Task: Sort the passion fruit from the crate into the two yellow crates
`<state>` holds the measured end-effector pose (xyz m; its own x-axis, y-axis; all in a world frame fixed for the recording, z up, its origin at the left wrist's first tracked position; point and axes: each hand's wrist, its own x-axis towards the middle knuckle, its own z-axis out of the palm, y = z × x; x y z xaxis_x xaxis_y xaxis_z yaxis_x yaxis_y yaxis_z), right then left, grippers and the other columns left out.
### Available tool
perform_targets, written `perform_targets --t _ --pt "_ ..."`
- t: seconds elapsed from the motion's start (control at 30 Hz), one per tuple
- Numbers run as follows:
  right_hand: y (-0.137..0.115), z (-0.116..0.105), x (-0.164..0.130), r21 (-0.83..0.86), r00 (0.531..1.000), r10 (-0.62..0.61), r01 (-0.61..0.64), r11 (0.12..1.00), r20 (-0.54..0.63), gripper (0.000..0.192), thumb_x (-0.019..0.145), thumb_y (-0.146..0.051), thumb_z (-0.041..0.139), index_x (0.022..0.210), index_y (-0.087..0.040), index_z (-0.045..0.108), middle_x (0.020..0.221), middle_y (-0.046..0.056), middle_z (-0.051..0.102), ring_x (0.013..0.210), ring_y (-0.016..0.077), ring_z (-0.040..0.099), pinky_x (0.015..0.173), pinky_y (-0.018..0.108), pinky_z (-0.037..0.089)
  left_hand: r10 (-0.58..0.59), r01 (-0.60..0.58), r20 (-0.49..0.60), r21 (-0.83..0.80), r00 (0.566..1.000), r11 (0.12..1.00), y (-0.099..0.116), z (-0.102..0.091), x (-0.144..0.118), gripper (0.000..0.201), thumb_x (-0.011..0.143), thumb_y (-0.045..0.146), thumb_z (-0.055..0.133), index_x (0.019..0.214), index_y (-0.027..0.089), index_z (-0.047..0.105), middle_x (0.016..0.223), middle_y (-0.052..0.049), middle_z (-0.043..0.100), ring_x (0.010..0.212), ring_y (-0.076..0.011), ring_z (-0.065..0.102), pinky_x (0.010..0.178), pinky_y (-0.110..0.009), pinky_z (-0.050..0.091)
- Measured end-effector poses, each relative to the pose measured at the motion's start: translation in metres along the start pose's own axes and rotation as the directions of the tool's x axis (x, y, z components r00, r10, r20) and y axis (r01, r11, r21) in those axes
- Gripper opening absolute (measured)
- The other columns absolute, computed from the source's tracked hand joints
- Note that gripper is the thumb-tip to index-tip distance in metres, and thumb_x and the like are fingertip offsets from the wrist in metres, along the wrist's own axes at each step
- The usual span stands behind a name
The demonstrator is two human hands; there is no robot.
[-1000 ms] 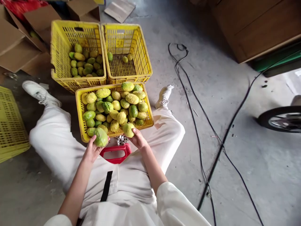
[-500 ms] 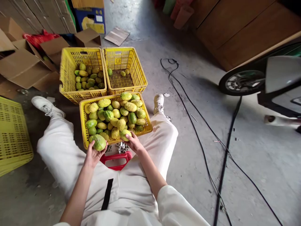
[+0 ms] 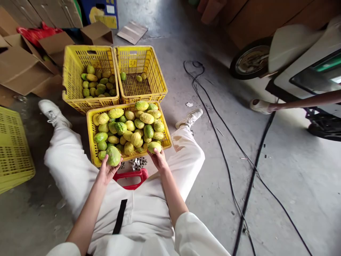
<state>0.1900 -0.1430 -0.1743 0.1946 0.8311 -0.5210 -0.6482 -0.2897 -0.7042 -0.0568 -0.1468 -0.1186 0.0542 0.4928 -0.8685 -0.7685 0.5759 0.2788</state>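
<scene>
My left hand (image 3: 107,171) is closed around a large green oval fruit (image 3: 113,156) at the near left corner of the front yellow crate (image 3: 93,156). In my right hand (image 3: 160,160) is a smaller yellow-green oval fruit (image 3: 154,147), gripped over the crate's near right edge. Many more ribbed green and yellow fruits (image 3: 135,138) are heaped in this shallow crate between my legs. Behind it stand two deeper yellow crates. The left deep crate (image 3: 70,85) has a layer of fruits, and the right deep crate (image 3: 160,76) has only a few.
A red plastic handle (image 3: 130,174) shows between my thighs. At far left stands another yellow crate (image 3: 16,156), with opened cardboard boxes (image 3: 26,67) behind. Black cables (image 3: 226,153) cross the floor at right, near a scooter (image 3: 298,60) and another person's foot (image 3: 262,106).
My right hand has shifted right with its fruit, and the left fruit has turned in my hand. My right foot has swung outward. At right the scooter has moved, and a person's leg has appeared.
</scene>
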Motion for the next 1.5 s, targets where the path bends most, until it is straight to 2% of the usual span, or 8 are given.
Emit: perform_targets --t 0.23,0.37,0.6,0.87,1.03,1.17,1.33,1.5 --pt "-0.003 0.014 0.004 -0.060 0.984 0.035 -0.025 0.998 0.175 0.056 0.065 -0.044 0.082 0.115 -0.031 0.060 0.110 0.003 0.067 0.107 0.0231 0.064 0.097 0.043 0.054 0.129 -0.129 -0.023 0.007 0.991 0.992 0.012 -0.011 0.018 0.049 0.090 0.030 0.062 0.138 0.020 0.053 0.111 -0.012 0.075 0.106 -0.0265 0.073 0.080 -0.033 0.064" --pt "0.001 0.015 0.003 -0.072 0.954 0.100 -0.083 0.994 0.283 0.065 0.061 -0.046 0.084 0.119 -0.033 0.059 0.107 0.002 0.068 0.105 0.0237 0.067 0.094 0.044 0.054 0.158 -0.158 0.040 0.005 0.987 0.987 0.012 -0.016 0.022 0.052 0.088 0.026 0.061 0.139 0.020 0.052 0.116 -0.012 0.074 0.114 -0.0280 0.070 0.092 -0.039 0.061" --pt "0.022 0.008 0.002 -0.081 0.937 0.228 -0.214 0.973 0.265 0.066 0.058 -0.060 0.084 0.113 -0.031 0.060 0.101 0.003 0.072 0.097 0.0251 0.070 0.078 0.039 0.058 0.113 -0.123 0.133 0.075 0.985 0.990 0.004 -0.016 0.025 0.057 0.086 0.025 0.057 0.142 0.020 0.048 0.126 -0.013 0.070 0.123 -0.0304 0.065 0.100 -0.046 0.056" --pt "0.028 0.011 0.010 -0.056 0.899 0.264 -0.261 0.964 0.349 0.059 0.066 -0.053 0.080 0.116 -0.026 0.064 0.104 0.004 0.073 0.083 0.0199 0.069 0.073 0.032 0.056 0.060 -0.070 0.175 0.053 0.983 0.996 0.000 -0.019 0.027 0.057 0.094 0.033 0.057 0.148 0.020 0.045 0.133 -0.015 0.066 0.126 -0.0265 0.062 0.098 -0.039 0.059" --pt "0.038 0.006 0.014 0.062 0.921 0.281 -0.308 0.949 0.269 0.043 0.071 -0.045 0.078 0.106 -0.025 0.065 0.090 0.001 0.073 0.071 0.0174 0.065 0.056 0.027 0.053 0.104 -0.102 0.109 -0.027 0.989 0.994 0.003 -0.014 0.026 0.058 0.094 0.039 0.059 0.146 0.018 0.048 0.121 -0.014 0.071 0.105 -0.0231 0.072 0.081 -0.028 0.063" --pt "0.038 0.000 0.017 0.129 0.894 0.338 -0.388 0.913 0.294 0.040 0.075 -0.040 0.077 0.110 -0.026 0.063 0.092 0.000 0.074 0.076 0.0175 0.067 0.064 0.030 0.060 0.089 -0.085 0.035 -0.104 0.995 0.991 0.007 -0.011 0.023 0.050 0.099 0.042 0.049 0.139 0.013 0.054 0.103 -0.014 0.074 0.079 -0.0191 0.072 0.065 -0.025 0.062" --pt "0.034 -0.004 0.018 0.154 0.899 0.293 -0.356 0.922 0.326 0.046 0.078 -0.036 0.076 0.120 -0.030 0.059 0.115 -0.001 0.073 0.094 0.0183 0.072 0.081 0.037 0.064 0.079 -0.077 0.004 -0.175 0.997 0.982 0.009 -0.008 0.021 0.042 0.100 0.039 0.050 0.135 0.017 0.057 0.098 -0.011 0.073 0.084 -0.0194 0.073 0.071 -0.028 0.064" --pt "0.034 0.002 0.018 0.142 0.891 0.334 -0.390 0.910 0.308 0.042 0.081 -0.039 0.074 0.117 -0.024 0.061 0.101 0.003 0.077 0.090 0.0201 0.075 0.069 0.029 0.064 0.062 -0.056 0.057 -0.097 0.996 0.994 0.010 -0.014 0.017 0.032 0.098 0.026 0.054 0.127 0.016 0.061 0.097 -0.011 0.073 0.082 -0.0200 0.073 0.069 -0.029 0.063"
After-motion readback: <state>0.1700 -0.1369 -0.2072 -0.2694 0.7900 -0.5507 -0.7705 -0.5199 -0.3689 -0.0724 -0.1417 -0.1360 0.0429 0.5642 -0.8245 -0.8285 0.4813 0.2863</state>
